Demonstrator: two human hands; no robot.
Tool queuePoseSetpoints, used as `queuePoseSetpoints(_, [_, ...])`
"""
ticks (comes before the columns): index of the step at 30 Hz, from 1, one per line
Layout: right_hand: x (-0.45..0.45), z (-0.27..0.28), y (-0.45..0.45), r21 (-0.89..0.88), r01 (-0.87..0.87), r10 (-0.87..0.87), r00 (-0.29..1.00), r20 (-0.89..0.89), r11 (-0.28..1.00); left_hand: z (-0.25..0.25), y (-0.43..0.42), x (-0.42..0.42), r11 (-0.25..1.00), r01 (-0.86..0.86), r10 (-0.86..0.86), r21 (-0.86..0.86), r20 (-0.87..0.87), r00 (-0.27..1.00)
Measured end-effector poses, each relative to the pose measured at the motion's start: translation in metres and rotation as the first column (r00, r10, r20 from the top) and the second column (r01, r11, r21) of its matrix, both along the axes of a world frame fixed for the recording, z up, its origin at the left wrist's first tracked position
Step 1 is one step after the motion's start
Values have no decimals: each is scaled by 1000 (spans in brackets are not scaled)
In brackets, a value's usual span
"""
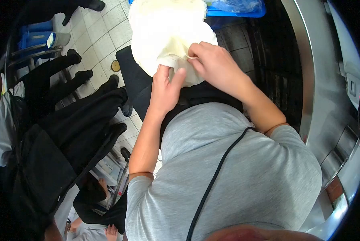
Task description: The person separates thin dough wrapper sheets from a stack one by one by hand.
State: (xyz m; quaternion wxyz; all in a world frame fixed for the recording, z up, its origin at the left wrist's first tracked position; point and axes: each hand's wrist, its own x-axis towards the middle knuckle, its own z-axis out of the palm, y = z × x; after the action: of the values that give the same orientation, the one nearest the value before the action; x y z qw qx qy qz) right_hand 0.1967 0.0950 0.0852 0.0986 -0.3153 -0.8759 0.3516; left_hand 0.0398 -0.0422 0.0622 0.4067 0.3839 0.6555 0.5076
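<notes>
A large pale, cream-white soft mass, like dough (170,24), spreads at the top centre, its near edge above my lap. My left hand (167,86) is at that near edge, its fingers gripping a thin fold and the thumb held apart. To the right, my right hand (214,64) pinches another part of the same edge between thumb and fingers. The material is drawn up into folds between both hands. What supports the mass is mostly hidden beneath it.
A blue tray (252,13) with clear plastic lies beyond the mass. Several people in dark clothes (79,124) sit or stand at the left. Metal equipment (328,92) curves along the right. Blue bins (35,39) are at the upper left, on a tiled floor (111,28).
</notes>
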Motion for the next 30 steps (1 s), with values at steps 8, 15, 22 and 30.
queuePoseSetpoints(8, [10, -5, 46, -255, -47, 42, 999, -23, 966, -4, 0, -8, 979, 201, -204, 36, 78, 976])
queuePoseSetpoints(15, [-4, -38, 28, 30, 41, -37, 992, -117, 999, -15, 11, -18, 991, 127, -132, -38, -209, 969])
queuePoseSetpoints(22, [-7, -26, 37, -4, 152, -151, 981, -120, 988, -86, 52, -111, 887, -406, 282, -219, -439, 853])
queuePoseSetpoints(30, [3, -23, 28, -129, 241, -269, 919, -287, 962, -36, 79, -123, 937, -335, 344, 102, -451, 824])
